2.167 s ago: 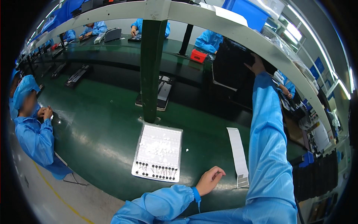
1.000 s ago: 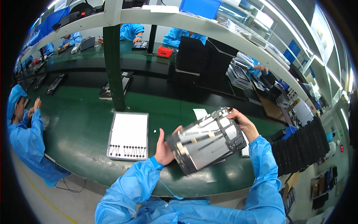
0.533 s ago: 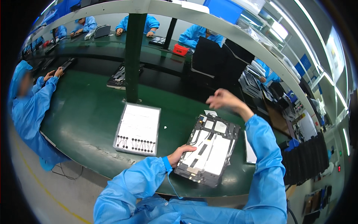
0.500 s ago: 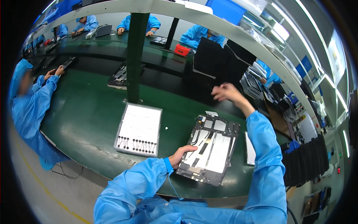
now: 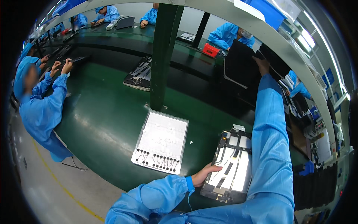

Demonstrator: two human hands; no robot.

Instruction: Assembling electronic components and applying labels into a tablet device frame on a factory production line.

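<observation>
My left hand (image 5: 204, 174) grips the left edge of an opened tablet (image 5: 228, 168), its thumb on top. The tablet lies on the bench with white battery panels, black frame and internal cables showing. My right arm stretches far forward past the tablet and covers its right side. At the far right, my right hand (image 5: 262, 66) has closed on the right edge of an upright black panel (image 5: 240, 63); part of its fingers is in shadow. Left of the tablet lies a clear tray (image 5: 164, 128) with a white sheet and rows of small black round parts with wires (image 5: 164, 161).
A green post (image 5: 162, 56) rises from the green bench (image 5: 100, 112), under a pale overhead rail (image 5: 123, 8). Another stack of opened tablets (image 5: 138, 74) lies behind the post. A red box (image 5: 210, 49) stands farther back. Co-workers in blue sit left and across.
My right hand has reached from above the bench to the black panel at the far right. The whole view has shifted, with the bench appearing farther right. My left hand stays on the tablet.
</observation>
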